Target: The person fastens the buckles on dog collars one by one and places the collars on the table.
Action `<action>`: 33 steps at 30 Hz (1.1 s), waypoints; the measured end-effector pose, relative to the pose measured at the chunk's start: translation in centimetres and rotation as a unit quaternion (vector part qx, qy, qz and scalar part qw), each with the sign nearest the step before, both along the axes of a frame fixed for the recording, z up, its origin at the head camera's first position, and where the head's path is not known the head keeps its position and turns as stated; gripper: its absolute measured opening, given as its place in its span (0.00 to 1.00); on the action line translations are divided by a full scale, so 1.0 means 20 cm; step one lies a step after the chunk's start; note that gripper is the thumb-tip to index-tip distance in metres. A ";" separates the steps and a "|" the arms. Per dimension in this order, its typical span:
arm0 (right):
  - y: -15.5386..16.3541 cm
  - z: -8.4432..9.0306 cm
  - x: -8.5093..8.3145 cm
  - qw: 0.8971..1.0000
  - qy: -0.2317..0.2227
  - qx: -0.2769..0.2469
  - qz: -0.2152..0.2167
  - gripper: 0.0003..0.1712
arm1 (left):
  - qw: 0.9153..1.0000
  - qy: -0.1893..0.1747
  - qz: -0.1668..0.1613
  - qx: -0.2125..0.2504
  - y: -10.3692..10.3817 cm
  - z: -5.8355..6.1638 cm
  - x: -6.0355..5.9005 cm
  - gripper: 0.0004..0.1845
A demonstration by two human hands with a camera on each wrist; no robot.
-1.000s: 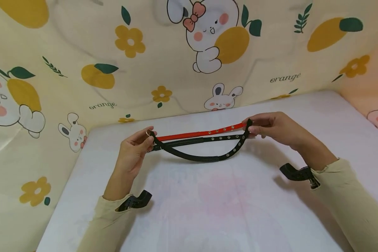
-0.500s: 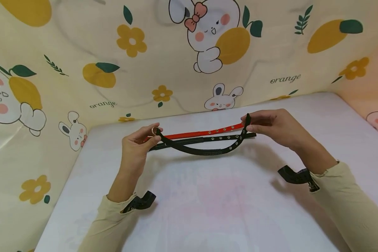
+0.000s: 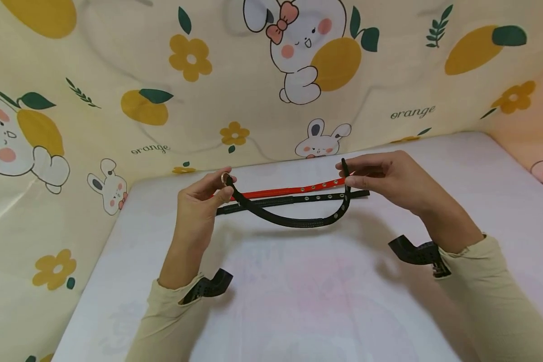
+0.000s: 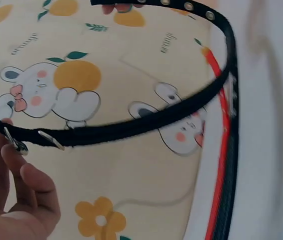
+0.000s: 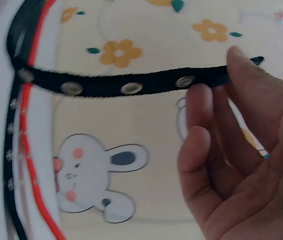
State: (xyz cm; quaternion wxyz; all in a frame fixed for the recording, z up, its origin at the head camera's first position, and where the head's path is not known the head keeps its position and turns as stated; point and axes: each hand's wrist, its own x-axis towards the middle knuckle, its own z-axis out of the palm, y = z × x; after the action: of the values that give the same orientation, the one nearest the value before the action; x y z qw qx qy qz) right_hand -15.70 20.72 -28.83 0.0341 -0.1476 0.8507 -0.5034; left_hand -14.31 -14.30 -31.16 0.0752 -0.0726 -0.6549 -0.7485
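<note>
At the far left hangs a printed cloth (image 3: 117,100) with rabbits, oranges and flowers, standing behind a white table (image 3: 298,301). The left hand (image 3: 203,201) is raised above the table, its thumb and fingertips pinched on the buckle end (image 3: 227,178) of a black belt (image 3: 294,221), where a gold ring shows; the left wrist view shows the metal buckle (image 4: 16,142) held between the fingers (image 4: 11,165). From there the belt sags in a loop in the air, clear of the table, and rises to the right hand (image 3: 389,181), which pinches the eyelet end between thumb and curled fingers, the tip of the strap poking up above them. The right wrist view shows silver eyelets (image 5: 131,88) along the strap just beside the fingertips (image 5: 199,100). Under the loop, a red belt (image 3: 289,191) and another black belt (image 3: 294,200) lie flat side by side on the table, near the cloth.
</note>
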 end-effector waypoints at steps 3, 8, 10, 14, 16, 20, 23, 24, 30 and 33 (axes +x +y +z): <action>-0.02 0.02 0.01 1.000 0.006 -0.006 0.007 0.21 | 1.000 0.007 -0.013 0.001 0.01 0.02 0.00 0.24; -0.05 0.02 0.00 1.000 0.016 0.008 -0.015 0.21 | 0.999 0.027 -0.040 -0.008 0.03 0.00 -0.01 0.22; -0.07 0.01 0.00 0.999 0.018 0.015 -0.024 0.20 | 0.998 0.030 -0.046 -0.020 0.04 -0.01 -0.02 0.22; -0.11 -0.02 0.00 1.000 0.015 0.019 -0.012 0.17 | 0.998 0.027 -0.048 -0.036 0.08 -0.04 -0.01 0.21; -0.13 -0.03 0.00 1.000 0.012 0.025 0.000 0.17 | 0.998 0.024 -0.044 -0.031 0.09 -0.05 0.00 0.21; -0.15 -0.04 0.00 0.999 0.013 0.033 0.021 0.16 | 0.999 0.015 -0.035 -0.017 0.13 -0.06 0.00 0.20; -0.15 -0.04 0.00 0.999 0.017 0.038 0.020 0.15 | 0.999 0.010 -0.034 -0.016 0.15 -0.06 0.00 0.18; -0.16 -0.04 0.00 0.999 0.017 0.038 0.019 0.15 | 0.999 0.011 -0.036 -0.016 0.16 -0.07 0.00 0.18; -0.17 -0.04 0.01 0.999 0.011 0.036 0.035 0.17 | 0.999 0.021 -0.048 -0.011 0.18 -0.08 0.01 0.14; -0.19 -0.05 0.01 0.998 0.020 0.038 0.042 0.15 | 0.998 0.029 -0.048 -0.014 0.19 -0.09 0.01 0.13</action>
State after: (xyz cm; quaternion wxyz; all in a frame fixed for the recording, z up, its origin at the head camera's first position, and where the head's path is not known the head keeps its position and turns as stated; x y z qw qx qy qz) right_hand -15.44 17.01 -29.79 0.0441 -0.1922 0.8625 -0.4660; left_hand -14.04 -10.41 -32.88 0.0573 -0.1264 -0.6588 -0.7394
